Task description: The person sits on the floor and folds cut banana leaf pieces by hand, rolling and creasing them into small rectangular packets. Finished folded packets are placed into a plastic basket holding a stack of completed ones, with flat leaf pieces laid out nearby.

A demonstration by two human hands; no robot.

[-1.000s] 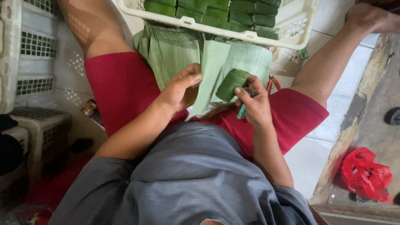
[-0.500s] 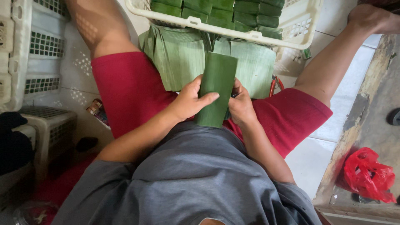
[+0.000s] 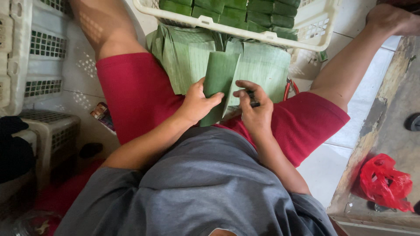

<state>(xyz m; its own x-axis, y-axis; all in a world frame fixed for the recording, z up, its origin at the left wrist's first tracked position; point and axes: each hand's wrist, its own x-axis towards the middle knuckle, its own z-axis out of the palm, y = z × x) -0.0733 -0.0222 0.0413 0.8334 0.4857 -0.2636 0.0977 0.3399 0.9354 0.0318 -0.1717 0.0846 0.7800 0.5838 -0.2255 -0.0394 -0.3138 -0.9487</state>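
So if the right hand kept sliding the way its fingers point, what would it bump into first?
Probably the folded leaf: the right hand points left toward it, with the left hand just beyond. Depth is hard to judge.

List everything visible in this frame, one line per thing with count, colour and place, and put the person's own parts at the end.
folded leaf piece: one, green, upright on the lap, held by the left hand
flat leaf sheets: a stack, count unclear, pale green, on the lap under the hands
wrapped leaf parcels: many, dark green, packed in rows in the basket
basket: one, cream plastic, top, beyond the knees
crates: several, white, left side
plastic bag: one, red, lower right on a worn ledge
small dark tool: one, dark, in the right hand, kind unclear
shorts: red, on both thighs
shirt: grey, bottom centre
left hand: gripping the folded leaf piece
right hand: resting on the sheets, holding the tool
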